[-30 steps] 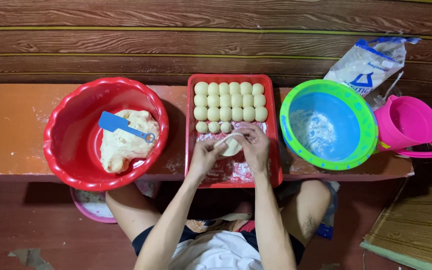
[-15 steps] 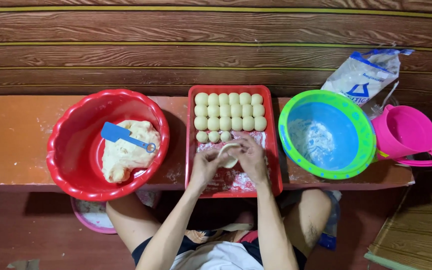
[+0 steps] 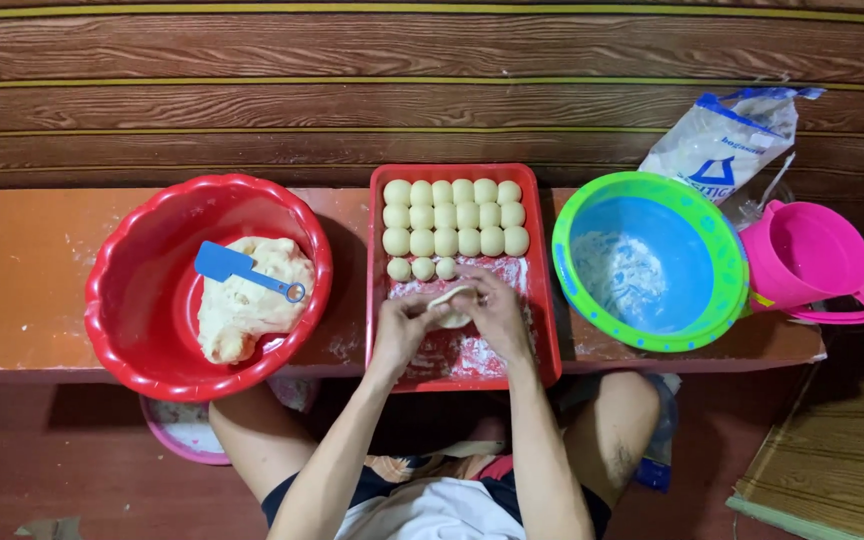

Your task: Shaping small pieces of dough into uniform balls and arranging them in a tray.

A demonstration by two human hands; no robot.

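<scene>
Your left hand (image 3: 399, 330) and right hand (image 3: 497, 315) meet over the near half of the red tray (image 3: 542, 330), fingers curled together around a small flattened piece of dough (image 3: 449, 303) that you pinch between both hands just above the tray's floured floor. Toward the far end of the same tray sit rows of pale dough balls (image 3: 455, 215), packed touching one another, with a short row of three smaller ones nearest your fingers. To the tray's left stands a red basin (image 3: 122, 300) holding a big lump of dough (image 3: 247, 305) with a blue scraper (image 3: 237, 268) lying on top. To the tray's right is a green-rimmed blue bowl (image 3: 697, 230) dusted with flour, and beyond that a pink jug (image 3: 802, 260). A white flour bag (image 3: 727, 140) leans behind the bowl, on the far side from the tray.
</scene>
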